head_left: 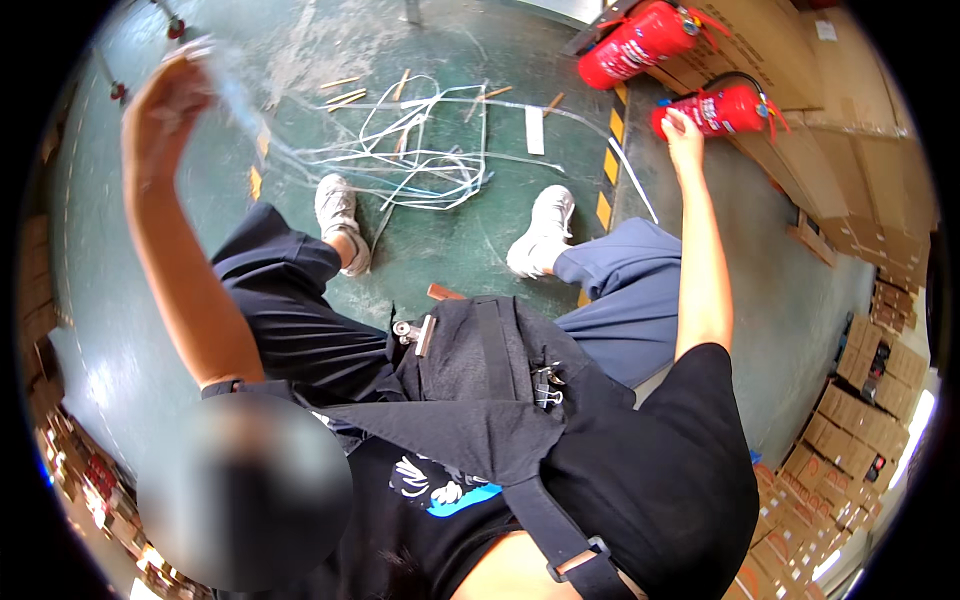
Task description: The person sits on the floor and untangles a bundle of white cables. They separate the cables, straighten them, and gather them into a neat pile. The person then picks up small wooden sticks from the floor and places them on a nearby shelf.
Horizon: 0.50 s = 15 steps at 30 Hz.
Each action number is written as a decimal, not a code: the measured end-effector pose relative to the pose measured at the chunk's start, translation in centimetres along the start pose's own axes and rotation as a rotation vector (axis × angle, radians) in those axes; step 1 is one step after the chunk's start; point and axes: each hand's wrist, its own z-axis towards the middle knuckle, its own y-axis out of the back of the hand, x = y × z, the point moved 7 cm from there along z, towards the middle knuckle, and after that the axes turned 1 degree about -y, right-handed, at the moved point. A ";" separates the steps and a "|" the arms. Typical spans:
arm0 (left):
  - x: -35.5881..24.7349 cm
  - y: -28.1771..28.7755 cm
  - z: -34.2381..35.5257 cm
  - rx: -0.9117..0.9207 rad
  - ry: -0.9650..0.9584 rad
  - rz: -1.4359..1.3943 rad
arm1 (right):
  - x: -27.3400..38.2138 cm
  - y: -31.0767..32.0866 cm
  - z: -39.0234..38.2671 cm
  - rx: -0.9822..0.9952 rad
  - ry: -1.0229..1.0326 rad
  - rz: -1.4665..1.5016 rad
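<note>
My left hand (172, 105) is raised at the upper left, closed and motion-blurred, gripping translucent plastic straps (238, 115) that trail down to a loose tangle of straps (420, 170) on the floor beyond my shoes. My right hand (683, 138) is stretched out on the right, fingers curled at a red fire extinguisher (725, 112) lying on its side; I cannot make out what they hold or whether they touch it. Thin wooden sticks (345, 97) and a white strip (535, 130) lie among the straps. A dark bag (450, 360) with metal clips rests at my lap.
A second red extinguisher (630, 50) lies beside large cardboard boxes (780, 60) at upper right. Yellow-black floor tape (607, 170) runs past my right shoe. Stacked cartons (850, 430) stand far right, more (40, 290) far left. Wheels (176, 28) show at upper left.
</note>
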 end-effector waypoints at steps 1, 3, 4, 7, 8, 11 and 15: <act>0.6 -4.3 -1.7 0.004 0.050 0.150 | 5.8 -4.2 -1.0 0.090 0.133 0.087; 3.6 -12.3 -3.2 0.345 0.247 0.223 | 19.4 -9.9 -6.0 0.283 0.357 0.175; 3.9 -15.4 -4.8 0.383 0.365 0.354 | 26.5 -12.4 -9.2 0.456 0.493 0.312; 6.0 -20.5 -7.1 0.549 0.567 0.326 | 37.3 -17.1 -15.5 0.832 0.811 0.350; 6.4 -20.5 -6.3 0.575 0.442 0.227 | 38.5 -18.8 -16.6 0.972 0.672 0.514; 4.9 -18.8 -5.5 0.477 0.455 0.234 | 38.7 -22.4 -16.9 1.091 0.368 0.650; 3.5 -15.9 -4.9 0.442 0.380 0.291 | 38.5 -23.0 -16.1 1.130 0.254 0.411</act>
